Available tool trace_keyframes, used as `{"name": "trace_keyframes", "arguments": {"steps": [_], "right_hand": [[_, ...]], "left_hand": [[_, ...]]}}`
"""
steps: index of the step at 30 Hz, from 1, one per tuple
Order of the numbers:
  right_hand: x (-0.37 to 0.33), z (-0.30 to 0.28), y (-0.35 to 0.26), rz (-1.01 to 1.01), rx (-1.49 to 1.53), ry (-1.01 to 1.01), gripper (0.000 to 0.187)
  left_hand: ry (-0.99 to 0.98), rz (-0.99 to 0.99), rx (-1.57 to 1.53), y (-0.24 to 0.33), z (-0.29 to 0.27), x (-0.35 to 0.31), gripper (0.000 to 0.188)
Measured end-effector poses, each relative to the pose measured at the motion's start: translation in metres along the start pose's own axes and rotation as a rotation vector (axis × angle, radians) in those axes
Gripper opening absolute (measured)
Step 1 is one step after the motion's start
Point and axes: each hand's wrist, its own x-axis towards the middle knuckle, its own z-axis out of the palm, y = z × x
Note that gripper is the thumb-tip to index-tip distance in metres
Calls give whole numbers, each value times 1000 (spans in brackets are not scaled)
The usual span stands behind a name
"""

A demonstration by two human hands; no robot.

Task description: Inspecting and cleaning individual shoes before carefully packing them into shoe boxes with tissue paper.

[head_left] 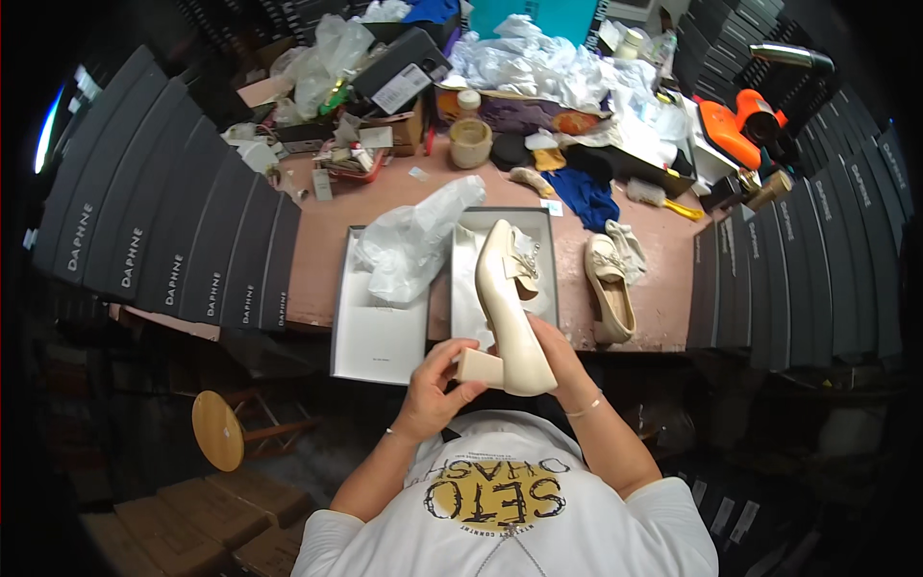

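A cream high-heeled shoe [500,298] is held over the near edge of the table, turned on its side with its toe pointing away from me. My left hand [428,392] pinches its block heel between thumb and fingers. On the other side, my right hand [558,358] grips the back part of the shoe; its fingers are mostly hidden behind it. Below the toe lies an open white-lined shoebox half [463,313]. Beside it, the other box half [375,346] carries crumpled white tissue paper [404,255]. The matching cream shoe [606,298] rests on the table to the right.
Stacked dark shoeboxes flank the table, left [144,212] and right [808,250]. Toward the back are a small jar [470,144], a blue cloth [584,192], a brush [649,193], an orange tool [729,135] and heaped tissue [529,62]. A round wooden stool [216,430] stands lower left.
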Motion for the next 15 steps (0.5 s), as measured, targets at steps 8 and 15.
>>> {"name": "trace_keyframes", "arguments": {"steps": [8, 15], "right_hand": [[-45, -18, -10, -139, -514, -36, 82], [-65, -61, -35, -236, -457, 25, 79]], "left_hand": [[-218, 497, 860, 56, -17, 63, 55], [41, -43, 1440, 104, -25, 297, 60]]}}
